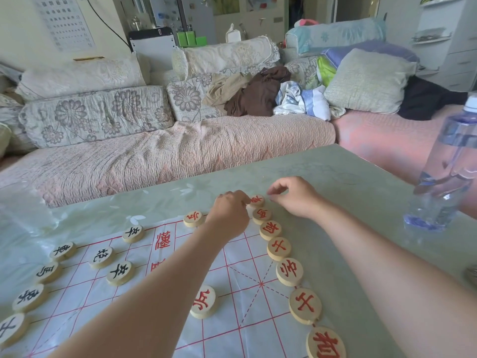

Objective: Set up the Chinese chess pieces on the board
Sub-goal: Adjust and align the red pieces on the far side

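A white sheet board [232, 288] with red grid lines lies on the table. Round wooden pieces with red characters run along its right edge, from the corner piece [257, 201] down to a large one [325, 343] at the bottom. Black-character pieces [29, 297] line the left side. My left hand [229, 215] reaches across the board and its fingertips touch the corner red piece. Just right of that piece my right hand [294, 195] hovers with curled fingers and holds nothing that I can see. Two red soldier pieces [194, 218] [204, 301] sit on the grid.
A clear plastic water bottle [449, 166] stands on the table at the right. The pale green glass table [348, 177] ends just beyond the hands. Behind it is a sofa [154, 151] with cushions and piled clothes.
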Demonstrator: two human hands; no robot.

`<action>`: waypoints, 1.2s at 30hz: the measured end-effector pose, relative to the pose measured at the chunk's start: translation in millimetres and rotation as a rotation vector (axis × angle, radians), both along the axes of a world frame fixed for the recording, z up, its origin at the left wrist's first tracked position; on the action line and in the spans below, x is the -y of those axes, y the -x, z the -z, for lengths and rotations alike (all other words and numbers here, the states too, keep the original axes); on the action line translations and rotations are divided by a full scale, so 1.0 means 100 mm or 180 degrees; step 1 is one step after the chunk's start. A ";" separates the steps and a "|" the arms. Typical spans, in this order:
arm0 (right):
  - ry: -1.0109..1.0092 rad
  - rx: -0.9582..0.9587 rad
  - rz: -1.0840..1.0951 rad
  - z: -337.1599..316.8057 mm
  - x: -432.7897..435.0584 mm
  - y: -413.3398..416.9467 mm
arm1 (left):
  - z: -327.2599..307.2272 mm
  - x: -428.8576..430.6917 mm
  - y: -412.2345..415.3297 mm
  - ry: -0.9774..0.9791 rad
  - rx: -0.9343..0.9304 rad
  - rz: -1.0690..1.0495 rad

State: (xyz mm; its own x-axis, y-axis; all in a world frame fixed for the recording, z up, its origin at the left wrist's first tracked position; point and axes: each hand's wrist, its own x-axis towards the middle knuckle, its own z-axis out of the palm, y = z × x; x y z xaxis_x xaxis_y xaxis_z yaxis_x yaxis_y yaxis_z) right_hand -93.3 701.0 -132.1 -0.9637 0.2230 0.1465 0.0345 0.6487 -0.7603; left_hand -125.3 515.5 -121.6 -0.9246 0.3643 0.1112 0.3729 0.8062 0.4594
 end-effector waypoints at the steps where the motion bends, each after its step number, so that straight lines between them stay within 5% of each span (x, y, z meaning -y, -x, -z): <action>1: -0.0042 0.0058 -0.0092 -0.01 0.00 -0.03 | -0.01 -0.01 -0.03 0.0015 -0.0028 -0.0039; 36: -0.0095 0.0216 -0.0486 0.06 0.00 -0.15 | -0.03 0.00 -0.27 -0.0179 0.0402 -0.0050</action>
